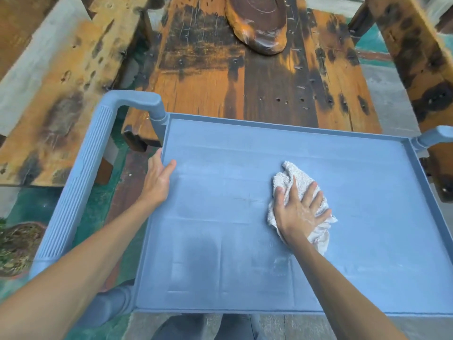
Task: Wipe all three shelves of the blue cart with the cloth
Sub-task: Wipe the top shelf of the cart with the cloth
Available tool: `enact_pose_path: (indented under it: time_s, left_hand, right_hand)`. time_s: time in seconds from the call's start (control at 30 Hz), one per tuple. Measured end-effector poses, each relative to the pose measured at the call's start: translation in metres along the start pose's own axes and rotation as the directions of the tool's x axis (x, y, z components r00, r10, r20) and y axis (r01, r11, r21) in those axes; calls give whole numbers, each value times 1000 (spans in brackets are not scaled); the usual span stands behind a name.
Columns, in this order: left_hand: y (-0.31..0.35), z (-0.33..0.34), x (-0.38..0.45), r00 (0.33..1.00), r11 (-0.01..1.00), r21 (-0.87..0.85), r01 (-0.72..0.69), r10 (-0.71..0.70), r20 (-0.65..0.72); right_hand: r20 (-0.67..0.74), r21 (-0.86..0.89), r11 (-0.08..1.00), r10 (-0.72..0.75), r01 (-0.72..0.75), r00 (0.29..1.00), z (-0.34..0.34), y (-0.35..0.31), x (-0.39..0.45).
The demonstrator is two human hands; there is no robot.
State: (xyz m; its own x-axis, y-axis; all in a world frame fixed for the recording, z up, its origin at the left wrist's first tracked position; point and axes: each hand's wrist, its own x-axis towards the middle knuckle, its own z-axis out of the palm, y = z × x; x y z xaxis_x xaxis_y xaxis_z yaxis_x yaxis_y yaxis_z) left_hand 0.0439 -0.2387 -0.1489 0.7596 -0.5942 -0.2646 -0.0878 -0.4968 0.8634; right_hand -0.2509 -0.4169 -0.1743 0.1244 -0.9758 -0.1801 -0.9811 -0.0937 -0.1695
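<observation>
My right hand [300, 212] lies flat on the cloth [297, 182], fingers spread wide, pressing it down. It is not pinching the cloth, just pushing on it with the palm and fingers. The cloth is white and bunched up. It sticks out past my fingertips and under my wrist. It sits on the top shelf [220, 241], a bit right of the middle.

My left hand [158, 179] is on the left edge of that shelf. The thumb rests on the shelf floor and the fingers go over the rim. It is open and curled around the edge. I cannot tell how hard it holds.

The shelf is blue and flat with a low rim all around. It has pale, dusty streaks, and a darker patch near me. The cart handle [81, 177] runs along the left side, with ribs on it. Another blue bit of the cart [438, 136] shows at the far right corner.

Past the cart is a worn wooden table [269, 89]. A dark brown wooden slab [259, 25] lies on its far end. Wooden benches [61, 94] stand on both sides.
</observation>
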Motion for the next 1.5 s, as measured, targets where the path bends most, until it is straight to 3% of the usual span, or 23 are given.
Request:
enact_pose_path:
  time_s: [0.2, 0.37, 0.47, 0.57, 0.67, 0.87, 1.03, 1.23, 1.33, 1.4, 1.47, 1.5]
  left_hand:
    - [7, 0, -2, 1000, 1000, 25, 3, -3, -1]
    - [10, 3, -2, 999, 994, 111, -3, 8, -46]
    - [11, 3, -4, 999, 993, 117, 11, -7, -37]
    - [10, 2, -4, 999, 995, 101, 6, -2, -40]
    - [9, 2, -5, 999, 993, 120, 7, -2, -42]
    - [8, 2, -1, 999, 992, 129, 19, -14, -34]
    - [6, 3, 0, 1000, 988, 155, 12, -8, -29]
    - [3, 3, 2, 1000, 981, 193, 8, -5, -16]
    - [0, 2, 3, 1000, 980, 197, 6, -4, -11]
    - [0, 2, 3, 1000, 977, 214, 2, 1, -14]
    - [-1, 3, 4, 1000, 969, 244, -24, 27, -9]
    - [-2, 3, 4, 999, 964, 265, -40, 42, -4]
  right_hand:
    - [24, -28, 979, -203, 203, 979, 13, -65, -26]
    - [70, -28, 860, -507, 509, 859, 29, -128, -62]
    - [100, -24, 734, -674, 679, 732, 37, -152, -83]
    - [177, -61, 548, -816, 834, 550, 45, -163, -104]
    - [188, -61, 399, -895, 915, 403, 46, -162, -116]
    - [248, -83, 203, -944, 976, 217, 38, -153, -107]
    - [264, -27, 11, -964, 1000, 18, 33, -141, -97]
    - [384, 172, -281, -864, 944, -327, 12, -118, -83]
    - [530, 284, -292, -746, 913, -404, -11, -102, -81]
    - [621, 338, -244, -667, 909, -411, -29, -91, -81]
    - [658, 373, -117, -665, 920, -352, -45, -79, -85]
    - [629, 375, -32, -726, 926, -280, -49, -73, -91]
